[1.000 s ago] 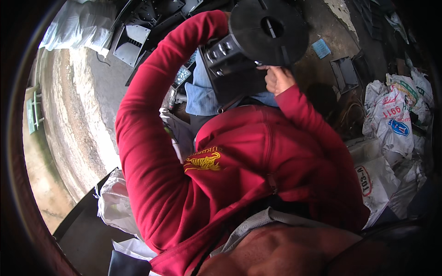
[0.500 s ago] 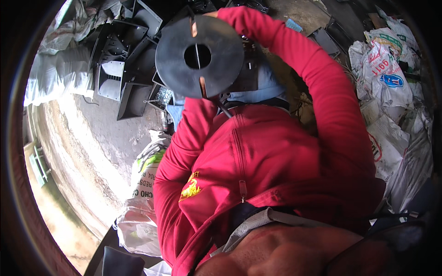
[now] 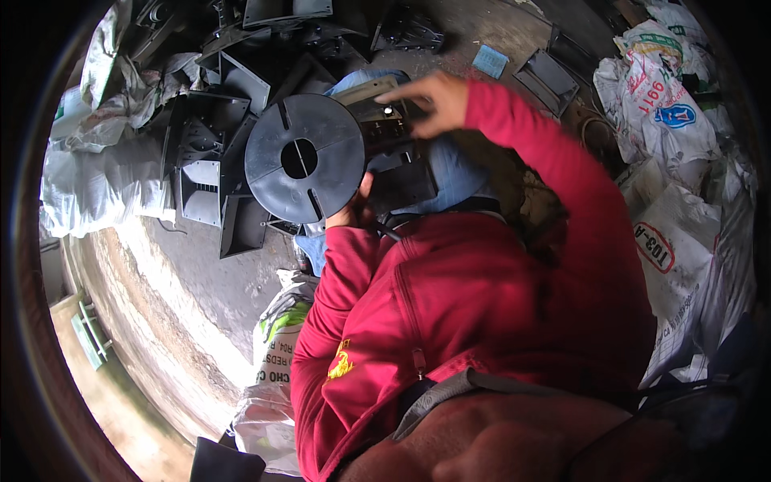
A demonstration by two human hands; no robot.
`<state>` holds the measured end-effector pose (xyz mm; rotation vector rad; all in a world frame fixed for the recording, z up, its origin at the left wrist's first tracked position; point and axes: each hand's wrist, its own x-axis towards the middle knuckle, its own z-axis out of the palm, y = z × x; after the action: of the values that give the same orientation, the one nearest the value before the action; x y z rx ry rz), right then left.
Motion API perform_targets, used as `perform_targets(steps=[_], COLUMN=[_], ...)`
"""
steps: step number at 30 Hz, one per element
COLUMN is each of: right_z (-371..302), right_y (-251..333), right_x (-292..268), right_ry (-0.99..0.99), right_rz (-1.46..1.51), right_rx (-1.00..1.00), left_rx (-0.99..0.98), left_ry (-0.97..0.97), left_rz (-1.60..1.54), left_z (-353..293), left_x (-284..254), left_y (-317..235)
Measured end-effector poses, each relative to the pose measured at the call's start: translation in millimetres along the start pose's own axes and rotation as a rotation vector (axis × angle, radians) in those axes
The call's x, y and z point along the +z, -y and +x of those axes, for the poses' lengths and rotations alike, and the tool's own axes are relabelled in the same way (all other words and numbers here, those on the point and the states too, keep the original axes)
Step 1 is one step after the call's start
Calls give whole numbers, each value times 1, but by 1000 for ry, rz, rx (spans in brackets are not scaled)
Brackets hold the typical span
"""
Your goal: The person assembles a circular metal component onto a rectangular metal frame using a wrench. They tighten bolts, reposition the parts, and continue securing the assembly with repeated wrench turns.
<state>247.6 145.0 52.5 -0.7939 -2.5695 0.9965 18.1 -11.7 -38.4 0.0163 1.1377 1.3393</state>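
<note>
A black round plastic disc [image 3: 325,173], with a round centre hole and two slots at its rim, is held up over my lap and tilted slightly to the left. My left hand [image 3: 350,210] grips it at its lower right edge; most of those fingers are hidden behind the disc. To the right of the disc, my right hand [image 3: 440,103] is off it, index finger stretched out and apart from the others. Under that hand, a dark box-like part with metal pieces [image 3: 385,128] sits across my knees, partly covered by the disc.
Several black plastic housings [image 3: 201,193] are heaped on the floor to the left and ahead. White sacks [image 3: 666,104] line the right side, and another printed sack [image 3: 277,353] stands by my left arm. A light-blue piece [image 3: 490,61] lies on the floor ahead.
My right hand has let go of the disc's far edge and moved back to its right. The disc has come lower and left, still in my left hand. The view has shifted slightly.
</note>
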Motion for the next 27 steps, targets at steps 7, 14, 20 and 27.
perform_targets(steps=[7, 14, 20, 27], right_z=[-19, -15, -26, -21], right_y=[20, 7, -15, -13], right_x=[21, 35, 64, 53], right_ry=[61, -17, -183, -94], right_rz=[-283, -229, -116, 21], right_rx=[189, 115, 91, 182], left_rx=[-10, 539, 0, 36], left_ry=[-47, 27, -18, 22], left_rz=[-31, 600, -17, -113], left_z=[-13, 26, -15, 8], left_x=[26, -27, 27, 10], left_y=[3, 35, 4, 13])
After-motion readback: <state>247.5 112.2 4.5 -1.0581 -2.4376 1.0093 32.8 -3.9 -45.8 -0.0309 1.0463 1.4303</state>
